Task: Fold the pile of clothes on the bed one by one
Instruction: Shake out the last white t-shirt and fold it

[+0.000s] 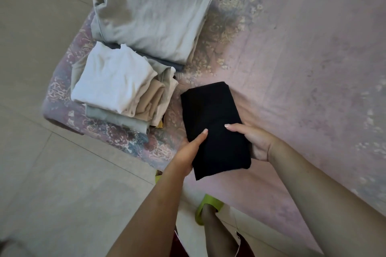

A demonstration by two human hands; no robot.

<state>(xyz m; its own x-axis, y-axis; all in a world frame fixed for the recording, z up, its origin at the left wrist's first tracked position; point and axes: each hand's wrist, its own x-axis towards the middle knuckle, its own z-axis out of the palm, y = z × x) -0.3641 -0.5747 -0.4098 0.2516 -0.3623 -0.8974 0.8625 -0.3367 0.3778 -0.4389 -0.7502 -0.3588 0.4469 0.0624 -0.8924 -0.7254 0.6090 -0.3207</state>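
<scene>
Both hands grip a folded black garment (pixel 213 129) over the bed (pixel 302 69): left hand (pixel 188 152) on its left edge, right hand (pixel 257 142) on its right edge. Folded stacks (pixel 117 83) lie beyond the left hand.

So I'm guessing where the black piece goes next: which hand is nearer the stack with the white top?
Left. The left hand grips the folded black garment's edge on the side facing the white-topped stack; the right hand grips the opposite edge, farther away.
</scene>
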